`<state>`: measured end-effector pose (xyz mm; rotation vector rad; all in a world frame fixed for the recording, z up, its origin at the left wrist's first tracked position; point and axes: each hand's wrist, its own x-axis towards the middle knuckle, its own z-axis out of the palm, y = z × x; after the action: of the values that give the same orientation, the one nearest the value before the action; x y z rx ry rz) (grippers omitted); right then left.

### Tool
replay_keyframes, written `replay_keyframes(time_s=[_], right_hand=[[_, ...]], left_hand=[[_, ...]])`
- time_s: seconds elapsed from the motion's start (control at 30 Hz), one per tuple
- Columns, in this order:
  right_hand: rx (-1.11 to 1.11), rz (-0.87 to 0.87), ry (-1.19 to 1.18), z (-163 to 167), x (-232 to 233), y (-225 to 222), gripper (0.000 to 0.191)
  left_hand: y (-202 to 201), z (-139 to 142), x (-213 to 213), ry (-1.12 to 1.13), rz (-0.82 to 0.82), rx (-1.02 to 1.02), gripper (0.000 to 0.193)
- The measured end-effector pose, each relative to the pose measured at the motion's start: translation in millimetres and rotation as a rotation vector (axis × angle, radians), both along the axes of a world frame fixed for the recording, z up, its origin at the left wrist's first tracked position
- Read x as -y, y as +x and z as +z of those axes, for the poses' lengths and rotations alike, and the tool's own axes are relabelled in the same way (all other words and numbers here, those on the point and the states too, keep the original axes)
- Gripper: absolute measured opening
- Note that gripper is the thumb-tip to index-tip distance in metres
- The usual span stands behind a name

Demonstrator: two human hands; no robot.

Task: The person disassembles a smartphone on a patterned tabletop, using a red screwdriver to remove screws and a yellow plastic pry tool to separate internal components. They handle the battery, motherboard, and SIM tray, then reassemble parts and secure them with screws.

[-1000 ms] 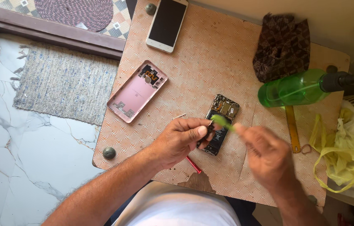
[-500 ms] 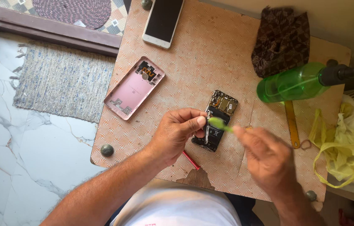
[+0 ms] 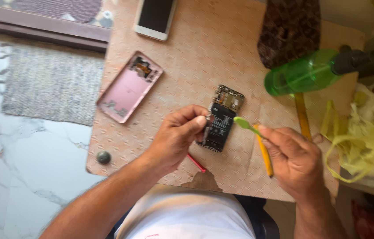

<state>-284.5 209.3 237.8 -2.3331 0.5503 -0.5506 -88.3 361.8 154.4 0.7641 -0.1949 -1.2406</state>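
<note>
An opened phone body (image 3: pixel 222 118) with a black battery and bare circuit board lies on the small brown table (image 3: pixel 204 57). My left hand (image 3: pixel 176 137) pinches its left edge between thumb and fingers. My right hand (image 3: pixel 294 159) holds a thin green pry tool (image 3: pixel 245 124) whose tip is just right of the phone body, slightly apart from it. A pink phone back cover (image 3: pixel 129 86) lies face up to the left. A white phone (image 3: pixel 155 17) rests at the far edge of the table.
A green spray bottle (image 3: pixel 304 73) lies on its side at right, beside a dark patterned pouch (image 3: pixel 289 31). A yellow tool (image 3: pixel 264 152) and a red tool (image 3: pixel 195 163) lie near my hands. A yellow plastic bag (image 3: pixel 355 132) hangs at right. Marble floor and a grey rug (image 3: pixel 49 84) are at left.
The green pry tool has pulled away to the right, off the phone body. My left hand stays on the phone's left edge. The camera view has shifted slightly.
</note>
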Motion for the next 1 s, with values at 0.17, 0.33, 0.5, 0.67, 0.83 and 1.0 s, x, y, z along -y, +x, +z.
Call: replay_keyframes(time_s=[0.17,0.33,0.5,0.67,0.83,1.0], right_hand=[[-0.287,-0.209,-0.263,-15,20,-36,0.026],[-0.404,-0.257,-0.376,-44,33,-48,0.025],[-0.362,-0.246,-0.511,-42,34,-45,0.03],[-0.077,-0.111,0.097,-41,21,-34,0.032],[0.177,-0.011,0.666,-57,6,-13,0.043],[0.213,-0.069,0.897,-67,2,-3,0.03]], left_hand=[[1,-8,10,-0.031,-0.034,-0.01,0.013],[-8,-15,22,-0.005,-0.097,-0.01,0.013],[-19,-12,26,0.048,-0.175,0.181,0.021],[-29,1,26,0.133,-0.268,0.455,0.036],[-41,16,30,0.176,-0.232,0.512,0.043],[-38,23,26,0.206,-0.195,0.547,0.049]])
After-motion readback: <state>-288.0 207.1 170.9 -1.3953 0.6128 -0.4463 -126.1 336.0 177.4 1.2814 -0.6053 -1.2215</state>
